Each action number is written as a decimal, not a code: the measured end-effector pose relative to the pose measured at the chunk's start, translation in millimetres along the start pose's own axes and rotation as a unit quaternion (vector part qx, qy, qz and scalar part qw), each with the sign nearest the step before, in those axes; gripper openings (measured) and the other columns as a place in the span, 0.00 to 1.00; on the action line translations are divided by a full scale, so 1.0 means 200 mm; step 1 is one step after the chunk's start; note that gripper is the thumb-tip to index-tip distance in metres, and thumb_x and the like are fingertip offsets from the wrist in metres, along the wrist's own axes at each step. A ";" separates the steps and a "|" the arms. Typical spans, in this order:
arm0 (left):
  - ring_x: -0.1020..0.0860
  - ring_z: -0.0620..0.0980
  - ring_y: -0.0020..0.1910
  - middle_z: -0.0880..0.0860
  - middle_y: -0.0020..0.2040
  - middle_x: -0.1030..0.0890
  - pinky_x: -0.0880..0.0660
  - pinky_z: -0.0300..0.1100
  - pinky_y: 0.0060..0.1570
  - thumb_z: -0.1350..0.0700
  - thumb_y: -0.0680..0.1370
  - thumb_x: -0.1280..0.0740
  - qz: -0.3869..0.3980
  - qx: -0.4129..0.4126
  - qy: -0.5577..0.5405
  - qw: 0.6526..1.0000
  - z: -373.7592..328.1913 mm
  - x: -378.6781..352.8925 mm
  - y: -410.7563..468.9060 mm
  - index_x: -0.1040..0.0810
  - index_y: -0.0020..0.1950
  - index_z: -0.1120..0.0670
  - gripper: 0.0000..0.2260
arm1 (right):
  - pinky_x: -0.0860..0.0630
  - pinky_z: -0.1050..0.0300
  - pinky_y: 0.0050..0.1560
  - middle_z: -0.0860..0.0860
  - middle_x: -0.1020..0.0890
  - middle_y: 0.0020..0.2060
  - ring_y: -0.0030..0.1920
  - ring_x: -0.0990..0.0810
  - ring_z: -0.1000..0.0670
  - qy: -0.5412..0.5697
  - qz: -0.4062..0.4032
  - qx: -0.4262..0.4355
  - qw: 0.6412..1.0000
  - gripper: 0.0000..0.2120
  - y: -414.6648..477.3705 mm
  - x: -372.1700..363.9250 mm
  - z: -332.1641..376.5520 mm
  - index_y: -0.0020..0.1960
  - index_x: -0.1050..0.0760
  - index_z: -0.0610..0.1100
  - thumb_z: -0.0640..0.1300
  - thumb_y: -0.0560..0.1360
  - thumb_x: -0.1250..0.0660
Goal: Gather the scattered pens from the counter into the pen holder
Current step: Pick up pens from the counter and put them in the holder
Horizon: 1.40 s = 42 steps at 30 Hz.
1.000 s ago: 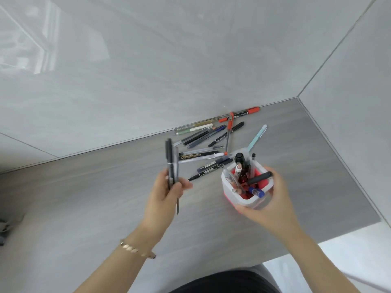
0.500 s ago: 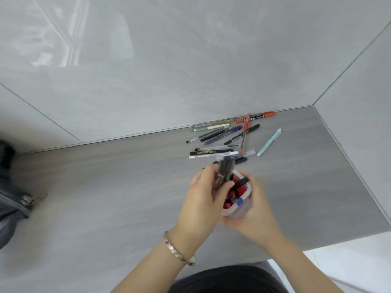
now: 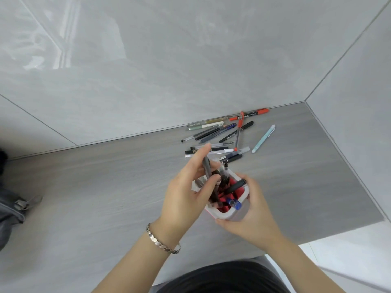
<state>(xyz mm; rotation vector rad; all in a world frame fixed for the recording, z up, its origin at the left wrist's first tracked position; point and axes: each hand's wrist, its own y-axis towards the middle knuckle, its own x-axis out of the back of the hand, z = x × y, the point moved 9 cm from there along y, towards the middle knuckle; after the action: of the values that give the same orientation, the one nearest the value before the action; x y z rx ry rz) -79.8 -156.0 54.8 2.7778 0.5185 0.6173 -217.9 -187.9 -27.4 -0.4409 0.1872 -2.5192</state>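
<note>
The left hand (image 3: 188, 193) pinches a dark pen (image 3: 208, 174) between thumb and fingers, its lower end already down inside the pen holder (image 3: 232, 215), its upper end leaning toward 11 o'clock. A silver bracelet (image 3: 163, 242) sits on that wrist. The right hand (image 3: 254, 212) is wrapped around the holder from the 4 o'clock side, thumb on the far rim, gripping its white outer wall. The holder has a red inside and already carries several pens, among them a black marker (image 3: 234, 186) lying slantwise across the top and a blue-capped pen (image 3: 236, 205) near the front rim.

At 12 to 1 o'clock from the holder, a loose pile of scattered pens (image 3: 215, 134) lies on the grey surface (image 3: 105, 187), reaching up to the wall. In that pile an orange marker (image 3: 249, 114) lies along the wall's foot, a red-capped pen (image 3: 239, 132) crosses the others, and a pale blue pen (image 3: 263, 138) lies apart at the pile's 3 o'clock side. A dark grey bag (image 3: 10, 210) rests at the surface's 9 o'clock edge.
</note>
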 end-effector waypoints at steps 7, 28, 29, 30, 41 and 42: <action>0.40 0.46 0.73 0.51 0.71 0.34 0.45 0.46 0.73 0.53 0.81 0.51 0.085 -0.064 0.158 0.982 0.00 -0.15 -0.16 0.34 0.68 0.53 0.17 | 0.29 0.76 0.54 0.52 0.28 0.59 0.59 0.26 0.61 0.004 -0.025 0.010 1.000 0.43 -0.01 0.05 -0.02 0.64 0.36 0.50 0.35 0.56 0.19; 0.30 0.59 0.60 0.59 0.61 0.27 0.28 0.50 0.55 0.62 0.77 0.39 0.346 0.159 0.406 0.831 0.75 -0.66 0.23 0.35 0.64 0.59 0.16 | 0.26 0.72 0.48 0.48 0.25 0.56 0.55 0.24 0.55 -0.037 -0.165 -0.054 0.984 0.41 0.07 0.49 -0.21 0.60 0.34 0.48 0.37 0.52 0.19; 0.29 0.59 0.60 0.59 0.61 0.28 0.29 0.50 0.55 0.64 0.77 0.40 0.362 0.160 0.414 0.820 0.75 -0.66 0.19 0.36 0.64 0.59 0.16 | 0.27 0.76 0.47 0.49 0.25 0.56 0.54 0.24 0.59 -0.033 -0.164 -0.052 0.985 0.41 0.08 0.49 -0.20 0.60 0.34 0.49 0.35 0.53 0.19; 0.29 0.59 0.59 0.60 0.61 0.29 0.29 0.48 0.53 0.65 0.77 0.42 0.374 0.169 0.410 0.815 0.73 -0.64 0.14 0.37 0.64 0.60 0.16 | 0.29 0.79 0.46 0.50 0.25 0.55 0.52 0.25 0.64 -0.029 -0.162 -0.051 0.985 0.41 0.08 0.48 -0.20 0.60 0.34 0.50 0.33 0.54 0.19; 0.32 0.46 0.29 0.49 0.32 0.29 0.31 0.38 0.35 0.58 0.81 0.48 -0.061 0.384 -0.238 0.890 0.45 0.07 -0.10 0.27 0.55 0.53 0.11 | 0.28 0.74 0.53 0.50 0.27 0.59 0.57 0.25 0.61 -0.017 -0.070 -0.057 0.996 0.42 0.08 0.26 -0.18 0.62 0.35 0.52 0.35 0.55 0.20; 0.29 0.46 0.30 0.49 0.32 0.28 0.27 0.38 0.36 0.58 0.81 0.48 -0.098 0.363 -0.293 0.879 0.40 0.12 -0.08 0.26 0.54 0.53 0.11 | 0.26 0.67 0.57 0.49 0.26 0.60 0.58 0.24 0.57 -0.010 -0.055 -0.055 0.997 0.42 0.08 0.22 -0.18 0.62 0.35 0.51 0.37 0.54 0.20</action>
<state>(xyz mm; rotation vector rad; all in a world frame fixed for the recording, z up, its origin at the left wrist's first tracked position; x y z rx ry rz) -27.5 -145.1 -11.7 3.2632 1.0201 -0.5965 -255.6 -224.9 -52.2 -0.5332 0.3017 -2.6203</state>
